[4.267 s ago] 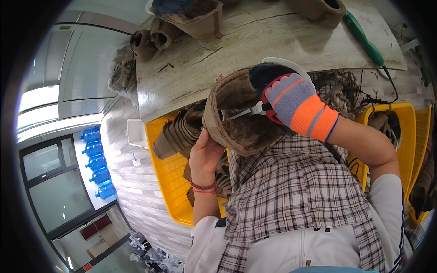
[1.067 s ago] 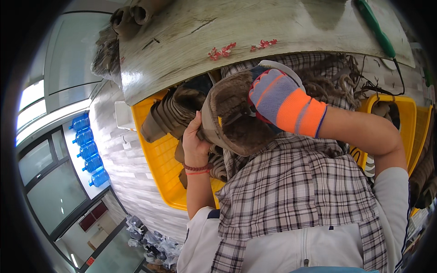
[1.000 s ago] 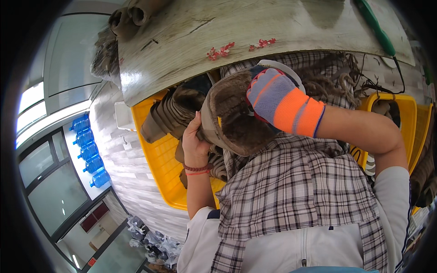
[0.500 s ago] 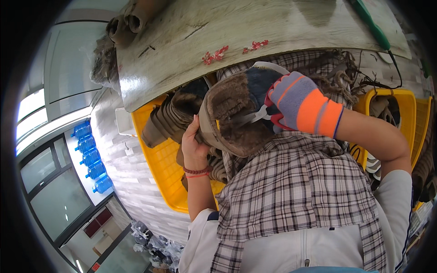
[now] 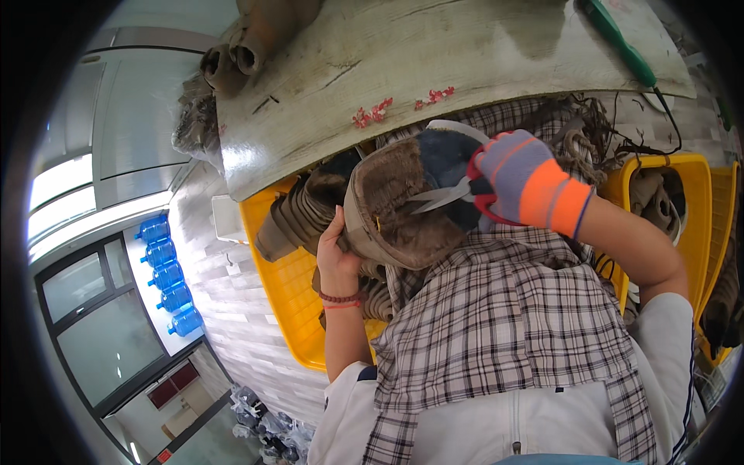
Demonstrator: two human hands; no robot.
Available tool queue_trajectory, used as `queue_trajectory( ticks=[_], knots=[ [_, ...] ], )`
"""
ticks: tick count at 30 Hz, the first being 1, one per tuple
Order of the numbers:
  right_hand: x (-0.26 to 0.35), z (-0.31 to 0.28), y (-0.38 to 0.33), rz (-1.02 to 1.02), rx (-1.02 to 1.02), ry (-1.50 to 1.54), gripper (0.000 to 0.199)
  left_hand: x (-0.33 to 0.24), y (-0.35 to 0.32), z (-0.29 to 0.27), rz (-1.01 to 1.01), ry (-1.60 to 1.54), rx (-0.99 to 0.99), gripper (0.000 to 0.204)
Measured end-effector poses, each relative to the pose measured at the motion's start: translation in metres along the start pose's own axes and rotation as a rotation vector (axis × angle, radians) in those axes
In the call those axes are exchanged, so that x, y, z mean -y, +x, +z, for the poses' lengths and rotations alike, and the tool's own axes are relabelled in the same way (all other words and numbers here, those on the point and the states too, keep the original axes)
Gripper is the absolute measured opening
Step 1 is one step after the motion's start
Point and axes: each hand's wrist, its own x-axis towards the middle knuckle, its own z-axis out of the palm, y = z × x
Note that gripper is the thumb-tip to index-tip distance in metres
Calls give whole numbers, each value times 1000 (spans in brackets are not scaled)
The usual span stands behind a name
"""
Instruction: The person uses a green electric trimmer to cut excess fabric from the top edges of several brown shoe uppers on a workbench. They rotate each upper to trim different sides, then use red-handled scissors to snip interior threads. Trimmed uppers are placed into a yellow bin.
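Observation:
A brown boot upper [image 5: 399, 248] with a furry lining and a dark blue inner part rests over my lap, its opening facing up. My left hand [image 5: 339, 256] is bare and closed on the upper's left rim; part of its fingers is hidden behind it. In a grey and orange glove, my right hand [image 5: 518, 174] grips red-handled scissors [image 5: 446, 198]. Their blades are slightly apart and lie over the furry lining, pointing left.
A wood-patterned table [image 5: 310, 116] spans the far side, with a green-handled corded tool [image 5: 620, 43] and brown rolled pieces [image 5: 232, 62]. Yellow baskets [image 5: 291, 325] [image 5: 690, 174] hold stacked brown uppers on both sides. Blue water bottles [image 5: 167, 275] line the left wall.
The scissors have drawn back a little from the lining, so more of their blades shows. My left hand still holds the rim. The whole view has shifted slightly.

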Motion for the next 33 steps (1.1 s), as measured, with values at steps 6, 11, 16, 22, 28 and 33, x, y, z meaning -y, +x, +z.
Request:
queue_trajectory(
  ticks=[6,11,16,22,28,33],
  knots=[
    [-42,-15,-50,365,-194,23,24,-38,-62,74,793,667,165,31],
    [-62,0,-91,660,-264,118,25,-6,-58,213,1411,892,568,19],
    [-67,23,-98,707,-144,117,35,46,19,343,2111,1278,820,26],
    [-74,13,-104,807,-80,196,35,113,141,465,2142,1643,611,26],
    [-79,24,-102,809,-148,247,33,47,140,461,1708,1299,816,22],
    [-72,24,-95,798,-274,272,29,-47,164,350,2119,1272,130,22]
  ],
)
